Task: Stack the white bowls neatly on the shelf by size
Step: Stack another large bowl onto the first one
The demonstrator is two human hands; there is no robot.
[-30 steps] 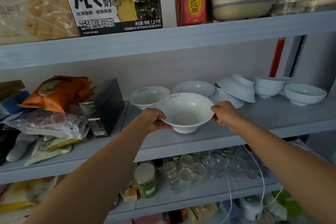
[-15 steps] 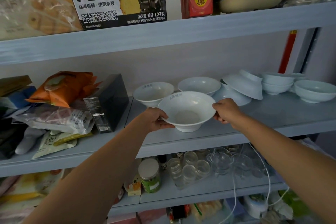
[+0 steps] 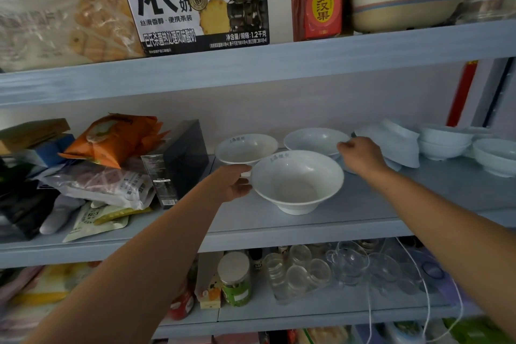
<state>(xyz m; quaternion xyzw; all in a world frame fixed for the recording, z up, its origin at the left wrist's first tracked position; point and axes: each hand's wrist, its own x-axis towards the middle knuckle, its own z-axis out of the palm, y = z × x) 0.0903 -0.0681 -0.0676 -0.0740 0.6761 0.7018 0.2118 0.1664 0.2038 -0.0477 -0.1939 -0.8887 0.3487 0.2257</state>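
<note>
The left hand [image 3: 234, 181] at the centre of the frame pinches the left rim of the big white bowl [image 3: 297, 179], which stands upright on the middle shelf [image 3: 435, 190], thumb over the edge and fingers beneath. The right hand [image 3: 361, 154], right of centre, has its fingers loosely curled at the right rim of the rear bowl [image 3: 315, 139]; whether it grips is unclear. A second printed bowl [image 3: 245, 147] sits behind the left hand. Right of the right hand a tilted bowl [image 3: 396, 139] leans, then a small stack of bowls [image 3: 445, 141] and a single small bowl [image 3: 495, 156] at the right edge
</note>
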